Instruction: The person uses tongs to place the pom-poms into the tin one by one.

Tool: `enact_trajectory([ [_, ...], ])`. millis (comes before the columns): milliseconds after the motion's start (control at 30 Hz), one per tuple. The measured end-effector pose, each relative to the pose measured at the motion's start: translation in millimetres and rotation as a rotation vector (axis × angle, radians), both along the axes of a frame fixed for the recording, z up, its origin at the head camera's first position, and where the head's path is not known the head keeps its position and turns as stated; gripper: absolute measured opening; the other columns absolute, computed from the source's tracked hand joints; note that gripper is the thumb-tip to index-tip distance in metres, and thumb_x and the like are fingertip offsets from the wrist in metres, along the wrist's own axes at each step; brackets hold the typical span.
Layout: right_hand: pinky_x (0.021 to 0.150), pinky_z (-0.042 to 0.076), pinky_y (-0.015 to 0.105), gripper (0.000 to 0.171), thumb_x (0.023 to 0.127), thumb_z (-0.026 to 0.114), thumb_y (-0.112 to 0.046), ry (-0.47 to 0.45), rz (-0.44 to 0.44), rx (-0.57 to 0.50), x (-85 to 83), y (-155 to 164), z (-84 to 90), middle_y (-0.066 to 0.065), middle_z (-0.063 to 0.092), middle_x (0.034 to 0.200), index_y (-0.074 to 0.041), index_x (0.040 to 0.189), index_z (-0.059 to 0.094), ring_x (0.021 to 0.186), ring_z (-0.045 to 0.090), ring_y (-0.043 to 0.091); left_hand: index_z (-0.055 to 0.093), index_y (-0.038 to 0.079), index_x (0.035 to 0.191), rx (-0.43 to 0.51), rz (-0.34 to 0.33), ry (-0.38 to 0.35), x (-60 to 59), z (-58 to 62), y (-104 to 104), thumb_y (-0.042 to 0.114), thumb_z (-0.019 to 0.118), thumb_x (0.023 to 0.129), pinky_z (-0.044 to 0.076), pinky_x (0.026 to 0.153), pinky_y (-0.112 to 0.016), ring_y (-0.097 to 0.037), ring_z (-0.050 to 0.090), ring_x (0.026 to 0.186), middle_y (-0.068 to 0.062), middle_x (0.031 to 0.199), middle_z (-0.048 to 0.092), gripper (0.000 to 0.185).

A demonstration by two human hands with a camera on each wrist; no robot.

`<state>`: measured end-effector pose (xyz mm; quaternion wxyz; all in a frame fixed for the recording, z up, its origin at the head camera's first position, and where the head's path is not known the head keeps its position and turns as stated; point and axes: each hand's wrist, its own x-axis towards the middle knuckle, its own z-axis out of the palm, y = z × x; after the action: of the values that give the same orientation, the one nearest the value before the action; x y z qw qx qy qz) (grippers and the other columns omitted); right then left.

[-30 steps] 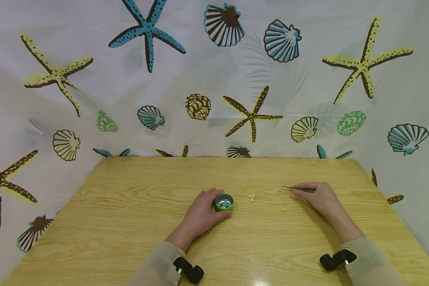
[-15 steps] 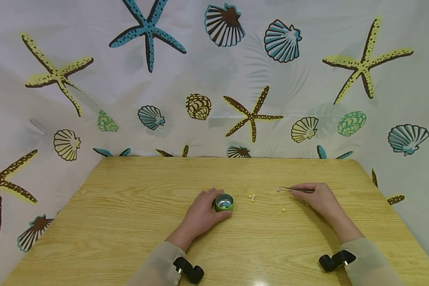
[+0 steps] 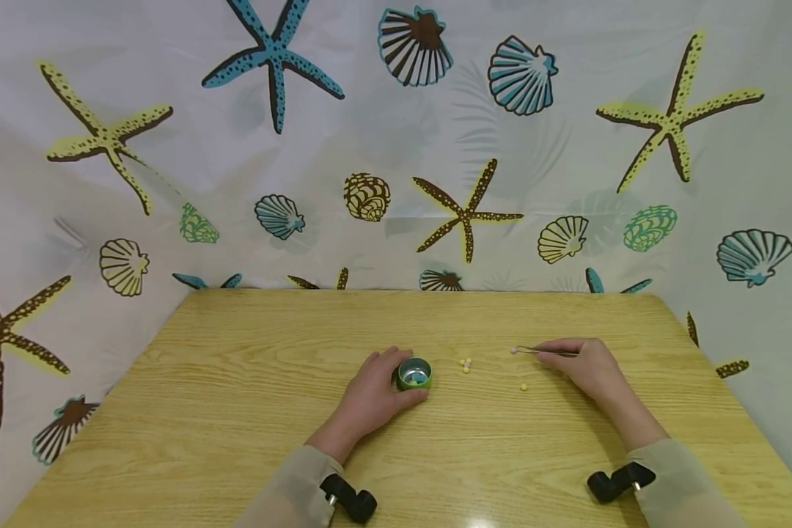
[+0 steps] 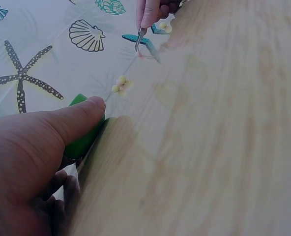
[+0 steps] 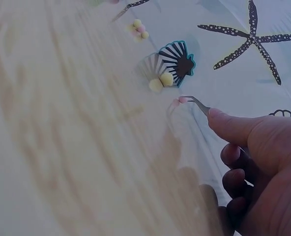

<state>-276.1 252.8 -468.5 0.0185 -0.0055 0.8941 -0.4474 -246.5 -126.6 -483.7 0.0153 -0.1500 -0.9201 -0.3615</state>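
Observation:
My left hand curls round a small green tin, thumb on its near side. Bluish and yellowish bits show inside the tin, too small to make out. In the head view, my right hand pinches a pair of bent-tip tweezers. At the tweezers' tips is a small pink bead; I cannot tell whether it is off the table. A single yellow bead lies nearer me than the tweezers. Between tin and tweezers sits a small cluster of yellow and pale beads.
The wooden table spreads under both hands. Behind it hangs a white cloth printed with shells and starfish. Each wrist wears a black camera mount, such as the left wrist mount.
Over the last second the tweezers' tips and the pink bead have shifted slightly left, then stayed there. The left hand and tin have not moved.

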Motion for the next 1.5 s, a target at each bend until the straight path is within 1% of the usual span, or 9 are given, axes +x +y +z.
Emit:
enact_trajectory([
  [167, 0.118, 0.045, 0.064, 0.035, 0.104, 0.082, -0.037, -0.007, -0.013, -0.006, 1.7, -2, 2.4, 0.020, 0.071, 0.143, -0.009, 0.126, 0.085, 0.143, 0.055, 0.047, 0.063, 0.003, 0.154, 0.002, 0.009, -0.002, 0.4, -1.0, -1, 0.034, 0.091, 0.095, 0.029, 0.130, -0.065, -0.047, 0.038, 0.159, -0.020, 0.161, 0.058, 0.073],
  [333, 0.119, 0.045, 0.062, 0.035, 0.104, 0.081, -0.036, -0.018, -0.043, -0.020, 1.6, -5, 3.4, 0.020, 0.071, 0.143, -0.008, 0.126, 0.085, 0.143, 0.056, 0.046, 0.063, 0.004, 0.154, 0.004, 0.012, -0.003, 1.2, -0.9, -2, 0.035, 0.091, 0.095, 0.030, 0.130, -0.065, -0.048, 0.037, 0.159, -0.020, 0.161, 0.057, 0.072],
  [533, 0.116, 0.049, 0.060, 0.039, 0.107, 0.078, -0.037, -0.019, -0.067, -0.040, 2.0, -7, 7.2, 0.023, 0.069, 0.144, -0.005, 0.130, 0.082, 0.141, 0.057, 0.045, 0.063, 0.004, 0.154, 0.005, 0.014, -0.002, 2.1, -0.6, -2, 0.035, 0.091, 0.095, 0.031, 0.129, -0.067, -0.050, 0.037, 0.158, -0.021, 0.162, 0.056, 0.072],
  [667, 0.115, 0.051, 0.058, 0.040, 0.108, 0.076, -0.037, -0.003, -0.052, -0.052, 3.3, -11, 11.8, 0.022, 0.070, 0.143, -0.005, 0.133, 0.080, 0.139, 0.060, 0.041, 0.062, 0.006, 0.155, 0.004, 0.018, -0.005, 2.8, -0.8, -2, 0.036, 0.091, 0.096, 0.033, 0.128, -0.068, -0.053, 0.035, 0.158, -0.023, 0.163, 0.053, 0.072],
  [833, 0.114, 0.052, 0.055, 0.042, 0.107, 0.077, -0.038, 0.025, -0.014, -0.072, 5.8, -21, 20.0, 0.019, 0.072, 0.141, -0.006, 0.135, 0.079, 0.137, 0.061, 0.038, 0.063, 0.004, 0.154, 0.005, 0.014, 0.002, 3.2, -0.1, -3, 0.035, 0.091, 0.095, 0.033, 0.127, -0.068, -0.053, 0.036, 0.157, -0.023, 0.162, 0.054, 0.072],
  [1033, 0.109, 0.054, 0.051, 0.040, 0.106, 0.078, -0.037, 0.062, 0.022, -0.104, 10.7, -39, 29.1, 0.015, 0.076, 0.134, -0.007, 0.132, 0.080, 0.128, 0.066, 0.033, 0.063, 0.003, 0.154, 0.011, 0.019, -0.005, 4.6, -0.1, -3, 0.035, 0.091, 0.095, 0.034, 0.127, -0.068, -0.054, 0.036, 0.157, -0.024, 0.162, 0.054, 0.072],
  [1167, 0.107, 0.058, 0.050, 0.039, 0.106, 0.079, -0.037, 0.072, 0.052, -0.143, 14.3, -52, 33.8, 0.013, 0.076, 0.131, -0.008, 0.132, 0.081, 0.124, 0.069, 0.032, 0.063, 0.004, 0.154, 0.012, 0.014, -0.004, 4.7, 0.1, -2, 0.036, 0.091, 0.095, 0.034, 0.127, -0.068, -0.053, 0.036, 0.157, -0.024, 0.162, 0.055, 0.072],
  [1333, 0.102, 0.062, 0.050, 0.033, 0.105, 0.081, -0.031, 0.079, 0.093, -0.191, 16.1, -68, 36.2, 0.011, 0.078, 0.125, -0.007, 0.127, 0.082, 0.119, 0.073, 0.031, 0.063, 0.004, 0.153, 0.004, 0.010, 0.001, 4.1, 0.2, -2, 0.037, 0.091, 0.095, 0.034, 0.127, -0.067, -0.052, 0.037, 0.157, -0.022, 0.161, 0.056, 0.073],
  [1500, 0.092, 0.063, 0.041, 0.025, 0.104, 0.083, -0.026, 0.084, 0.120, -0.187, 16.2, -85, 35.9, 0.007, 0.080, 0.118, -0.008, 0.120, 0.085, 0.110, 0.075, 0.024, 0.063, 0.004, 0.154, -0.006, 0.013, -0.007, 3.4, 0.8, -2, 0.036, 0.091, 0.095, 0.032, 0.128, -0.066, -0.050, 0.037, 0.158, -0.021, 0.161, 0.057, 0.072],
])
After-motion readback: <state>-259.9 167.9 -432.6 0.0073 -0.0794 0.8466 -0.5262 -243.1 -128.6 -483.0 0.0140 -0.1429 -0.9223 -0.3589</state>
